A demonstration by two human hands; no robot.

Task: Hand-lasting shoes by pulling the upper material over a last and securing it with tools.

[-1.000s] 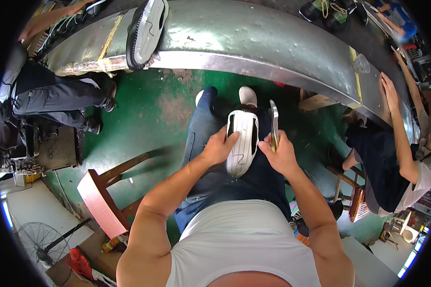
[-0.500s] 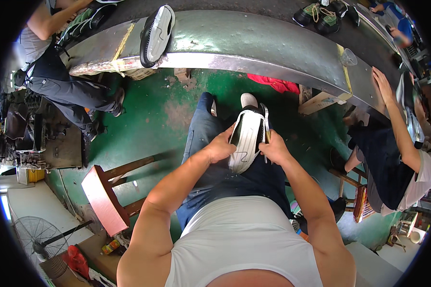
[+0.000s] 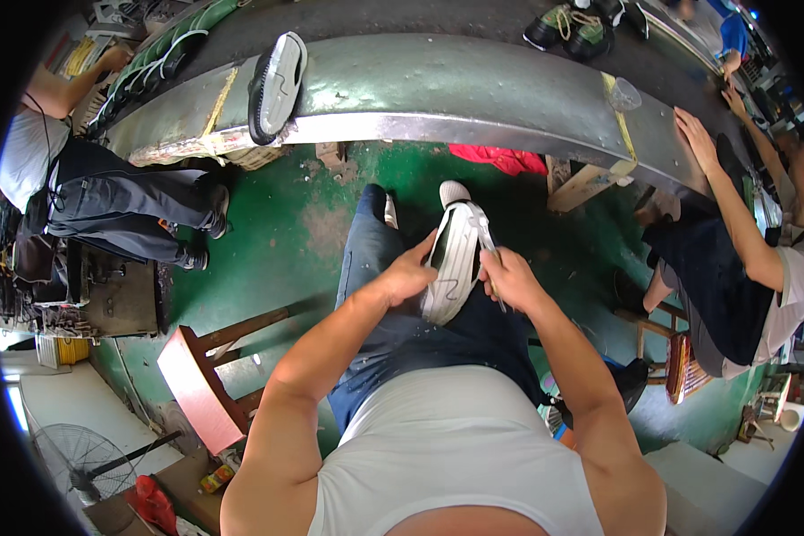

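Observation:
Over my lap is a shoe (image 3: 456,259) with a long white face, a dark curved mark near its close end and a dark strip along its left edge. My left hand (image 3: 410,272) grips its left side, thumb on the white face. At the right edge, my right hand (image 3: 511,279) is closed around a slim metal hand tool (image 3: 485,238). The tool's upper end meets the shoe's far right edge; its exact kind is hard to make out. On the bench edge ahead lies a similar black shoe (image 3: 279,87) with a white face.
A long metal-edged bench (image 3: 456,76) curves across the front, with dark shoes (image 3: 570,31) on top. People stand or sit at left (image 3: 107,192) and right (image 3: 724,268). A wooden stool (image 3: 201,393) is at my left. Red cloth (image 3: 500,159) lies under the bench; a fan (image 3: 85,469) stands lower left.
The tool's upper end has tilted inward against the shoe's far right edge, and my right hand has turned with it. The view has shifted slightly; the left person's arm has moved.

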